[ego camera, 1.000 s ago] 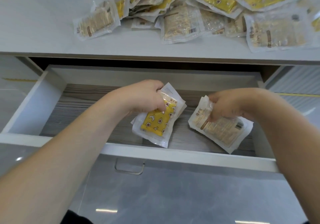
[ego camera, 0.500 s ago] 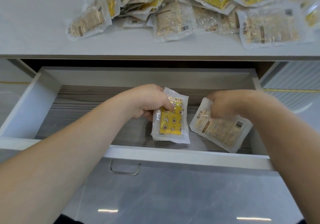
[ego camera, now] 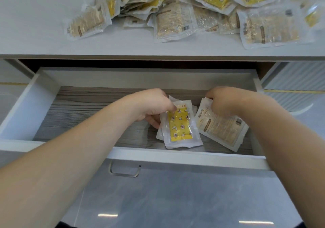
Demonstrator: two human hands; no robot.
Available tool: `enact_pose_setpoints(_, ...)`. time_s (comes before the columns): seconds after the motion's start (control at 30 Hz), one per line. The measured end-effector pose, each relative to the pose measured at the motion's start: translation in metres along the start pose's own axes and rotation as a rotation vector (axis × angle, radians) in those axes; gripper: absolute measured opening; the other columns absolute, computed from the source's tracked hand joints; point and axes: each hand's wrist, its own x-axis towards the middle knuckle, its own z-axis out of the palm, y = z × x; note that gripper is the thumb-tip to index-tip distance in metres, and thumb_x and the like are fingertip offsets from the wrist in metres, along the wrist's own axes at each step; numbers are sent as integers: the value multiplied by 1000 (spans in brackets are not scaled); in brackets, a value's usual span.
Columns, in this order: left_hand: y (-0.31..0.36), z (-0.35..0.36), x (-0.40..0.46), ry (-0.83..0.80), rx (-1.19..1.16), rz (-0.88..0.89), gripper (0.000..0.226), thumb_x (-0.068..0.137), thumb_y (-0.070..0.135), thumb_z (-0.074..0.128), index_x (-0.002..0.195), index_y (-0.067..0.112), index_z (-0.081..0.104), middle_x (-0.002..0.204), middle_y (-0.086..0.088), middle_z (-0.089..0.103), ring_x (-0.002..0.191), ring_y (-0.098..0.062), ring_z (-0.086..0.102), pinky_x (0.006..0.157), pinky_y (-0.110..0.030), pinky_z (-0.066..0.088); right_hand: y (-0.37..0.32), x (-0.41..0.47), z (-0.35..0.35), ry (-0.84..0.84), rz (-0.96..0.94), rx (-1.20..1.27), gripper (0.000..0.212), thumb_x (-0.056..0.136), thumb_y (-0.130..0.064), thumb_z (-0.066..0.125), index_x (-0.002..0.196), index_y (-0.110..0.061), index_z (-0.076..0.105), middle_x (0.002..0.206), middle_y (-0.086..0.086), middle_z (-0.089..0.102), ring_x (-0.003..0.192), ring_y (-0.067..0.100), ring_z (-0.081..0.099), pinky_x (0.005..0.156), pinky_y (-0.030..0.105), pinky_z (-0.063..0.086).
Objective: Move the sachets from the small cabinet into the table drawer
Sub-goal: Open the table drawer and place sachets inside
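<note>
The white table drawer [ego camera: 28, 108] stands pulled out, its wood-grain floor showing. My left hand [ego camera: 151, 106] pinches the top edge of a small stack of sachets, the top one yellow [ego camera: 179, 125] with a clear border. It lies near the drawer's middle right. My right hand [ego camera: 223, 101] holds the upper end of a beige sachet [ego camera: 223, 129], which lies tilted by the drawer's right wall. Several more yellow and beige sachets [ego camera: 172, 21] are piled on the tabletop above.
The white tabletop [ego camera: 35, 16] overhangs the drawer's back. A metal handle [ego camera: 124, 170] sits on the drawer's grey front panel. The drawer's left half shows bare wood-grain floor [ego camera: 84, 111]. Pale floor lies to either side.
The yellow sachet stack has turned from slanted to nearly upright and shifted slightly right, toward the beige one. My right hand stays on the beige sachet, which has barely moved.
</note>
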Motion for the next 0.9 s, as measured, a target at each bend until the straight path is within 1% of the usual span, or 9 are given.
enact_pose_setpoints(0.07,-2,-1,0,63,210,39,25,90,22,62,109,6,60,99,-17,68,81,-28,67,74,-38,59,0,2,1,23,0,-10,38,90,-10,50,128,-14,55,119,7,60,103,26,58,83,34,50)
enact_pose_setpoints(0.13,-2,-4,-1,132,343,77,27,88,25,61,108,7,62,96,-14,68,87,-29,68,74,-36,57,-2,1,0,48,-11,0,39,89,-11,50,128,-14,54,121,8,60,106,27,58,89,36,51)
enact_pose_setpoints(0.27,-3,-9,0,109,321,123,24,88,28,63,109,16,60,94,-5,64,89,-23,65,75,-36,59,-5,-1,-2,80,-39,30,43,86,-8,50,128,-15,53,119,8,60,105,27,58,88,37,53)
enact_pose_setpoints(0.37,-3,-9,1,106,391,156,25,89,30,62,110,17,62,98,-8,66,91,-26,67,81,-42,59,-6,-3,-1,89,-49,46,40,87,-9,52,127,-17,53,119,7,59,105,27,57,88,36,52)
enact_pose_setpoints(0.43,-5,-9,2,103,418,165,27,89,31,63,111,16,62,99,-8,67,91,-26,67,82,-42,58,-6,-3,-1,108,-61,55,39,88,-12,53,127,-17,52,120,8,59,106,27,57,89,37,52)
enact_pose_setpoints(0.53,-8,-11,5,107,441,177,28,88,34,64,109,17,59,101,-5,65,89,-23,67,81,-41,58,-7,-3,1,123,-77,63,40,89,-14,53,129,-18,51,121,8,59,107,27,57,90,36,51)
enact_pose_setpoints(0.63,-11,-12,7,134,450,191,28,86,37,65,107,21,56,104,-1,62,90,-20,64,81,-37,56,-8,-3,2,123,-91,72,40,89,-15,53,129,-19,51,121,7,59,107,26,57,89,36,51)
enact_pose_setpoints(0.8,-11,-11,7,165,496,224,32,87,36,63,113,18,57,106,0,61,90,-19,60,75,-31,51,-7,-2,1,133,-92,92,40,89,-16,54,129,-20,51,120,6,59,105,25,57,88,35,51)
enact_pose_setpoints(0.9,-3,-12,2,202,532,291,30,89,33,58,114,17,56,107,1,60,87,-18,58,66,-27,47,-5,-4,-3,150,-78,145,43,88,-17,56,131,-20,50,118,6,59,99,24,59,84,35,53)
